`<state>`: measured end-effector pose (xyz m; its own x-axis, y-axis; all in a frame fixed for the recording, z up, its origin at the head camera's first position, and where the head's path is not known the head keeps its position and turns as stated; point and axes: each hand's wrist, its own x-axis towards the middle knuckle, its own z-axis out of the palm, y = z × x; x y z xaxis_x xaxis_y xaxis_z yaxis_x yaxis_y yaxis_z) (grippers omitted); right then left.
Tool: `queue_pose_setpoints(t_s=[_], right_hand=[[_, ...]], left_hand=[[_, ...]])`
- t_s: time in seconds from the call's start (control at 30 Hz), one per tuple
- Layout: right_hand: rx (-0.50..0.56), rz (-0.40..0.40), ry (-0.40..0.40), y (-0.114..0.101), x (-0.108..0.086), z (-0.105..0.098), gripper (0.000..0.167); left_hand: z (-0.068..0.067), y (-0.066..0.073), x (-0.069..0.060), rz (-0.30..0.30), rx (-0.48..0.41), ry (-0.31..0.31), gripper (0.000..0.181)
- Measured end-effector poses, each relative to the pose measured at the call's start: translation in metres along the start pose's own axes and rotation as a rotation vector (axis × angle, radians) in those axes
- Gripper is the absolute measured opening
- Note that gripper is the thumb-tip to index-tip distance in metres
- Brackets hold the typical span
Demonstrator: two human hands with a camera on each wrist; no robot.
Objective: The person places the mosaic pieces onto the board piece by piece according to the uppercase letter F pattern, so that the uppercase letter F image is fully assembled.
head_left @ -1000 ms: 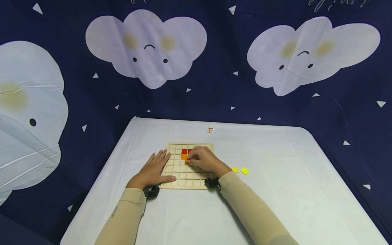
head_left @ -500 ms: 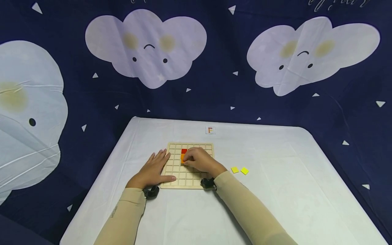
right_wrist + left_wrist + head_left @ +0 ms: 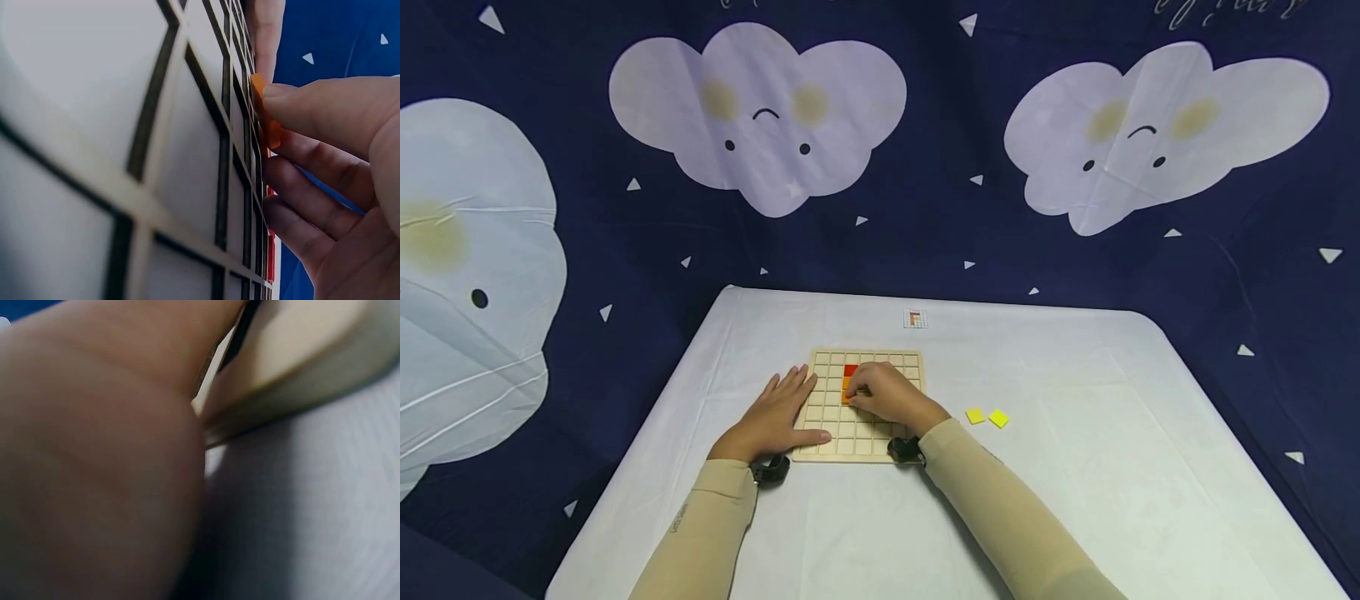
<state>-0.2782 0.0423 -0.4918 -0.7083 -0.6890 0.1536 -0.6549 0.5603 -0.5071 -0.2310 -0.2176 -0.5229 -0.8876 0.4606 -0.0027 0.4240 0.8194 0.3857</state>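
Observation:
A wooden grid board [image 3: 857, 433] lies on the white table. My left hand [image 3: 772, 421] rests flat on its left edge, fingers spread. Over the middle of the board, my right hand [image 3: 891, 396] pinches an orange square tile [image 3: 258, 106] between thumb and index finger; in the right wrist view the tile stands tilted at the grid. A red tile [image 3: 851, 370] sits in an upper cell, with another orange tile [image 3: 847, 382] just below it. The right hand hides the cells to their right. The left wrist view is mostly filled by the blurred left hand [image 3: 100, 456].
Two yellow square tiles [image 3: 974, 416] lie on the table right of the board. Behind the board is a small printed card [image 3: 915, 319] with a coloured grid pattern. A dark blue curtain with clouds [image 3: 767, 117] hangs beyond the table [image 3: 1075, 375].
My right hand has moved slightly left with the orange tile, bringing it to the cell below the other orange one. The left hand has stayed in place.

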Motion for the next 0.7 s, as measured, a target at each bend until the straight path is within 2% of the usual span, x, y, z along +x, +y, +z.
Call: queue_pose_setpoints(t_s=[0.27, 0.43, 0.53, 0.7], right_hand=[[-0.038, -0.023, -0.001, 0.000, 0.001, 0.001, 0.004], [-0.040, -0.007, -0.026, 0.001, -0.001, 0.000, 0.005], [0.006, 0.004, -0.016, 0.002, -0.005, -0.001, 0.006], [0.120, 0.036, 0.047, 0.005, -0.015, -0.008, 0.008]], left_hand=[[-0.001, 0.001, 0.000, -0.007, 0.005, -0.009, 0.121], [0.000, 0.002, 0.000, -0.002, 0.000, -0.007, 0.121], [0.000, 0.002, 0.000, -0.002, 0.002, -0.007, 0.121], [0.001, 0.000, 0.000, 0.001, 0.001, 0.006, 0.121]])
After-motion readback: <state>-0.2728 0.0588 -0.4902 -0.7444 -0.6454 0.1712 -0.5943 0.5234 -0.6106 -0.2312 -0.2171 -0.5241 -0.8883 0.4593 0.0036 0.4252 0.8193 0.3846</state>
